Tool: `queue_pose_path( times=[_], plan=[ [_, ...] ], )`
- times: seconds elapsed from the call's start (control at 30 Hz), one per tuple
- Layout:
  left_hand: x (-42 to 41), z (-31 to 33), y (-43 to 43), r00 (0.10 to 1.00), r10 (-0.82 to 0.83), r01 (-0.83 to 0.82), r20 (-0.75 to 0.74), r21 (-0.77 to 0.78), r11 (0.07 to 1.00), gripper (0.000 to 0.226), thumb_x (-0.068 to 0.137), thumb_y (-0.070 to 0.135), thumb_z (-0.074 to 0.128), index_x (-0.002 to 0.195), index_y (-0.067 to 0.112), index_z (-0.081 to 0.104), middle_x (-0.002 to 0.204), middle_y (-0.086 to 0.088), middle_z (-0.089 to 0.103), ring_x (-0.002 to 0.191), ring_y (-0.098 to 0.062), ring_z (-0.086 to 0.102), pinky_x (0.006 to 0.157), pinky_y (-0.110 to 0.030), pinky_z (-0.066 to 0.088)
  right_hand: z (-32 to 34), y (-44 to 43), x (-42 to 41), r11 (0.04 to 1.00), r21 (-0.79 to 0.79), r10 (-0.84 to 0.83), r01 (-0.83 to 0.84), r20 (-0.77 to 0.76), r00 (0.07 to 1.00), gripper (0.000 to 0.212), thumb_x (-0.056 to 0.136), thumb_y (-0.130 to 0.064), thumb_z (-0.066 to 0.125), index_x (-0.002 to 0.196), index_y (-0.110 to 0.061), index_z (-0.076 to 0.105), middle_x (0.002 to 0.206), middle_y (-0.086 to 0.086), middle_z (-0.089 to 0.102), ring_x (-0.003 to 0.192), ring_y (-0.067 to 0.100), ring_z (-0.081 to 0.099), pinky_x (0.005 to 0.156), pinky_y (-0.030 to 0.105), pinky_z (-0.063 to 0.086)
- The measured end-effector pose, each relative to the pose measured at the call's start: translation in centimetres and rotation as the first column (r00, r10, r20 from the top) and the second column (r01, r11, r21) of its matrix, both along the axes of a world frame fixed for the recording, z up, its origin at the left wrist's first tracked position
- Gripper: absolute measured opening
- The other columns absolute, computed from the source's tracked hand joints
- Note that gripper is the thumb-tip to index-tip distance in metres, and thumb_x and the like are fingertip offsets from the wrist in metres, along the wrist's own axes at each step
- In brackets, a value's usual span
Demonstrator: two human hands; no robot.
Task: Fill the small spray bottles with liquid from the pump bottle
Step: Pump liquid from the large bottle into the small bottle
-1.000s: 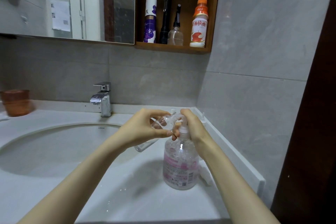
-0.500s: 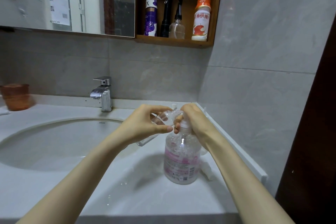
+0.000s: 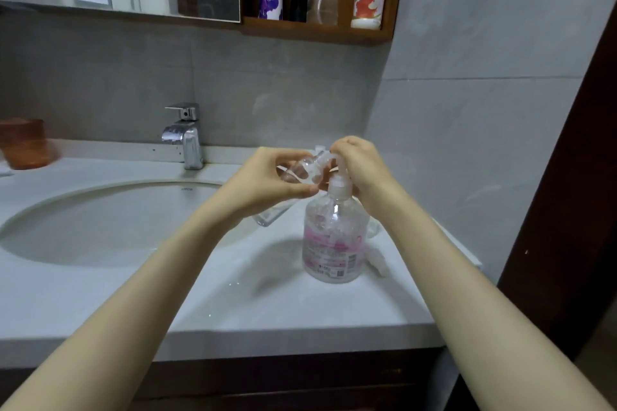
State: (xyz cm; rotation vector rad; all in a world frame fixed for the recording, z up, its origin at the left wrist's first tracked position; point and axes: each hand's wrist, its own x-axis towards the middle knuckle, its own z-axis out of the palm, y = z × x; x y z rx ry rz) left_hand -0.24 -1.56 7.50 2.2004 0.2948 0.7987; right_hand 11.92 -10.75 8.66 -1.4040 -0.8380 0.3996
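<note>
A clear pump bottle (image 3: 334, 240) with a pink label stands upright on the white counter, right of the basin. My right hand (image 3: 362, 167) is curled over its white pump head from the right. My left hand (image 3: 267, 182) grips a small clear spray bottle (image 3: 302, 170), tilted, its open mouth held up at the pump's spout; its bottom end pokes out below my palm. A small clear piece (image 3: 377, 259) lies on the counter right of the pump bottle. The liquid level in the small bottle is too hard to see.
The basin (image 3: 100, 220) fills the left of the white counter (image 3: 267, 310), with a chrome tap (image 3: 185, 133) behind it. An orange cup (image 3: 25, 143) stands far left. A wooden shelf (image 3: 317, 32) above holds several bottles. A tiled wall rises close on the right.
The pump head has risen a little under my right hand. My view has tipped down, showing the counter's front edge. Both hands stay at the pump spout.
</note>
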Motion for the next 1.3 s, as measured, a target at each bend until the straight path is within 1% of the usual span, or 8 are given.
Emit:
queue_pose_path(
  times=[0.27,0.4,0.53,0.7,0.83,1.03,1.2,1.3],
  plan=[
    [-0.1,-0.2,-0.3,1.0,0.0,-0.001,0.004,0.035,0.999,0.046,0.075,0.004,0.074,0.117,0.015,0.064,0.088,0.005,0.071,0.07,-0.004,0.063,0.077,-0.023,0.053,3.2,0.5,0.5,0.944,-0.263,-0.091,0.197,0.366,0.926,0.016,0.094,-0.006,0.033,0.094,-0.013,0.047,0.081,0.006,0.064,0.059,0.015,0.058,0.05,0.021,0.047],
    [0.0,-0.4,0.0,1.0,0.022,-0.022,-0.001,0.061,0.998,0.047,0.074,0.004,0.074,0.118,0.018,0.064,0.087,0.008,0.072,0.073,-0.003,0.065,0.078,-0.024,0.053,3.9,2.4,0.1,0.795,-0.536,0.051,0.284,0.525,0.85,0.028,0.093,-0.002,0.029,0.109,-0.007,0.052,0.064,0.008,0.065,0.05,0.018,0.061,0.051,0.023,0.045],
    [0.0,-0.5,0.0,1.0,-0.001,0.0,0.018,0.054,0.999,0.048,0.074,0.002,0.074,0.117,0.02,0.063,0.088,0.007,0.072,0.073,-0.004,0.065,0.069,-0.012,0.049,3.7,3.1,0.2,0.681,-0.672,0.137,0.292,0.507,0.851,0.036,0.094,-0.006,0.032,0.112,-0.001,0.063,0.05,0.002,0.065,0.068,0.024,0.066,0.056,0.023,0.044],
    [0.0,-0.6,0.1,1.0,-0.022,0.02,0.022,0.077,0.997,0.045,0.073,0.001,0.075,0.09,0.04,0.062,0.072,0.021,0.07,0.068,0.001,0.062,0.067,-0.011,0.048,3.2,2.8,0.2,0.66,-0.703,0.149,0.265,0.468,0.871,0.033,0.093,-0.005,0.033,0.097,-0.005,0.065,0.039,-0.001,0.058,0.041,0.013,0.058,0.036,0.007,0.034],
    [0.3,-0.9,-0.1,0.996,-0.079,0.078,0.046,0.041,0.996,0.047,0.074,-0.004,0.073,0.084,0.04,0.06,0.079,0.009,0.071,0.069,-0.002,0.062,0.063,-0.005,0.046,3.2,2.5,0.5,0.653,-0.719,0.188,0.24,0.461,0.867,0.013,0.092,-0.002,0.045,0.089,-0.004,0.058,0.035,0.001,0.055,0.028,0.011,0.051,0.032,0.006,0.031],
    [0.3,-1.4,0.3,0.993,-0.103,0.105,0.062,-0.027,0.994,0.036,0.074,-0.002,0.073,0.093,0.029,0.069,0.091,-0.006,0.073,0.072,-0.007,0.06,0.072,-0.022,0.049,3.4,1.7,0.0,0.698,-0.696,0.226,0.171,0.441,0.869,0.017,0.088,0.0,0.042,0.091,-0.005,0.059,0.068,0.009,0.064,0.059,0.016,0.057,0.048,0.019,0.034],
    [0.8,-1.5,0.3,0.996,-0.072,0.072,0.053,-0.01,0.997,0.031,0.068,0.007,0.073,0.092,0.027,0.069,0.086,-0.001,0.072,0.069,-0.007,0.06,0.069,-0.025,0.049,3.7,1.8,0.0,0.666,-0.712,0.242,0.225,0.491,0.837,0.025,0.086,-0.003,0.042,0.089,-0.003,0.066,0.056,0.004,0.065,0.053,0.015,0.058,0.048,0.018,0.036],
    [1.2,-1.5,0.3,1.0,0.031,-0.031,0.0,0.109,0.994,0.032,0.057,0.02,0.061,0.089,0.022,0.065,0.08,0.007,0.067,0.063,-0.008,0.059,0.052,-0.03,0.051,4.0,1.9,-0.1,0.652,-0.724,0.245,0.226,0.483,0.841,0.024,0.085,-0.004,0.042,0.079,-0.004,0.066,0.054,0.003,0.065,0.053,0.014,0.059,0.052,0.02,0.038]
  ],
)
